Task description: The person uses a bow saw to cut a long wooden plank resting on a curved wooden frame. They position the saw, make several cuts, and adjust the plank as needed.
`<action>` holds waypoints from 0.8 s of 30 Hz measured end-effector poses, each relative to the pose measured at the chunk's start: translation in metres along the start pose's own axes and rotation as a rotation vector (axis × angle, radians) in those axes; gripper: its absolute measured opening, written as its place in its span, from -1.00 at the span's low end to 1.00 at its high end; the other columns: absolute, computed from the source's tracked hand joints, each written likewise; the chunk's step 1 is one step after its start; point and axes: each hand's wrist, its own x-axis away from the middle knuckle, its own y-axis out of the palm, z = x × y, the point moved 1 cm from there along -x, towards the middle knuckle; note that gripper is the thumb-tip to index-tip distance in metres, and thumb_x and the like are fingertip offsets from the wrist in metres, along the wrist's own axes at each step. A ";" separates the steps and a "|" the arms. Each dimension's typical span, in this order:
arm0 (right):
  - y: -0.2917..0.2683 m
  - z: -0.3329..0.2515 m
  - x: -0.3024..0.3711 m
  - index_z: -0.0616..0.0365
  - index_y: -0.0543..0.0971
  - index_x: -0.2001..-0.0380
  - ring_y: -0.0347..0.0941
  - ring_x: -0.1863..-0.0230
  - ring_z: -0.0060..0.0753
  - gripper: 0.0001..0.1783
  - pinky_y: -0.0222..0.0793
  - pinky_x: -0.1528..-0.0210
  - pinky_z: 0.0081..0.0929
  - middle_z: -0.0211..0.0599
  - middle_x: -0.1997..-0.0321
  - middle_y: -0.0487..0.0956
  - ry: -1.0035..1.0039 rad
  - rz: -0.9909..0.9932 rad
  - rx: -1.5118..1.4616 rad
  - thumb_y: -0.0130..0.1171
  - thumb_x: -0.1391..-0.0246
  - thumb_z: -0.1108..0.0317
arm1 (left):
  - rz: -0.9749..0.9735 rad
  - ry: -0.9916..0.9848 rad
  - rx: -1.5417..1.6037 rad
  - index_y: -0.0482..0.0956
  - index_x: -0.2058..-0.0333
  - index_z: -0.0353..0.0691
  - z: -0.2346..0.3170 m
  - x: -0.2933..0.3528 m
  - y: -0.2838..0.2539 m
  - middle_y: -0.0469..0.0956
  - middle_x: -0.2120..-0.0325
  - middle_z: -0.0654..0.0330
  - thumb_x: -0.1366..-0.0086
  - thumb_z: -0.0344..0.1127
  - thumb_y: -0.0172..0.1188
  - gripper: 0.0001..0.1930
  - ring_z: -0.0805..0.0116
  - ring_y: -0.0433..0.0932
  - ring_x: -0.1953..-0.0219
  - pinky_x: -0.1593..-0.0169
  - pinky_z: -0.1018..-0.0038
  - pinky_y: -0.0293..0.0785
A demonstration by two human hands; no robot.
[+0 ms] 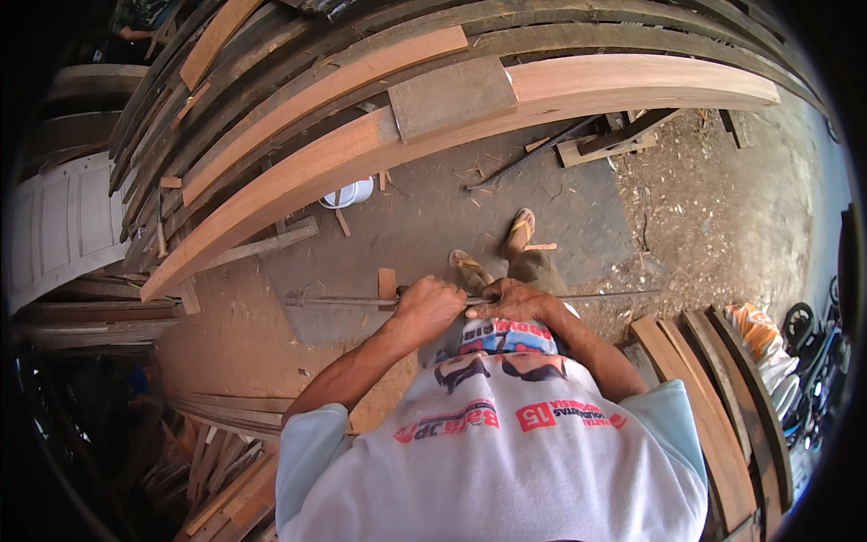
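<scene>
A long, thin, greyish-brown strip [596,296] runs crosswise in front of my body, and its exact kind is hard to make out. My left hand [432,302] is closed over its middle, knuckles up. Close beside it, my right hand [513,301] also grips the strip, with its thumb pointing toward the left hand. Part of the strip lies hidden under my fingers. Beyond the hands lies a long, pale reddish timber beam [298,181]. A grey-brown board piece [452,97] rests across it.
Long planks [578,41] are stacked beyond the beam. A white bucket [350,193] stands under it. Offcuts and a dark metal bar [506,165] lie on the floor. More boards [695,397] lean at the right, near a bicycle [804,361]. A white panelled door [68,221] is at the left.
</scene>
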 end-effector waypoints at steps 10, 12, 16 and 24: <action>-0.028 0.029 0.027 0.28 0.71 0.24 0.66 0.20 0.07 -0.28 0.50 0.08 -0.14 0.14 0.33 0.68 -0.009 0.344 0.024 0.33 -0.09 -0.31 | 0.467 0.014 0.648 0.67 0.10 -0.26 0.016 -0.024 -0.079 0.68 0.19 0.04 -0.23 -0.28 0.42 -0.70 0.03 0.67 0.12 0.03 0.19 0.58; -0.032 0.039 0.027 0.32 0.70 0.31 0.65 0.22 0.08 -0.28 0.49 0.11 -0.13 0.15 0.35 0.66 -0.082 0.400 0.001 0.32 -0.12 -0.30 | 0.504 -0.031 0.769 0.66 0.09 -0.27 0.014 -0.018 -0.100 0.69 0.17 0.05 -0.22 -0.32 0.45 -0.69 0.10 0.69 0.12 0.07 0.26 0.61; -0.038 0.050 0.025 0.35 0.66 0.28 0.64 0.19 0.10 -0.30 0.48 0.12 -0.10 0.17 0.32 0.66 -0.109 0.489 0.052 0.28 -0.19 -0.26 | 0.732 -0.134 0.861 0.66 0.13 -0.31 -0.009 -0.011 -0.102 0.68 0.27 0.11 -0.32 -0.29 0.40 -0.76 0.31 0.68 0.24 0.12 0.42 0.59; -0.071 0.058 0.014 0.34 0.64 0.21 0.60 0.14 0.32 -0.26 0.48 0.06 0.02 0.26 0.32 0.64 0.012 0.391 0.224 0.07 -0.32 -0.29 | 1.050 -0.603 1.156 0.65 0.16 -0.37 -0.044 -0.012 -0.060 0.65 0.41 0.19 -0.50 -0.14 0.21 -0.67 0.46 0.59 0.33 0.17 0.49 0.56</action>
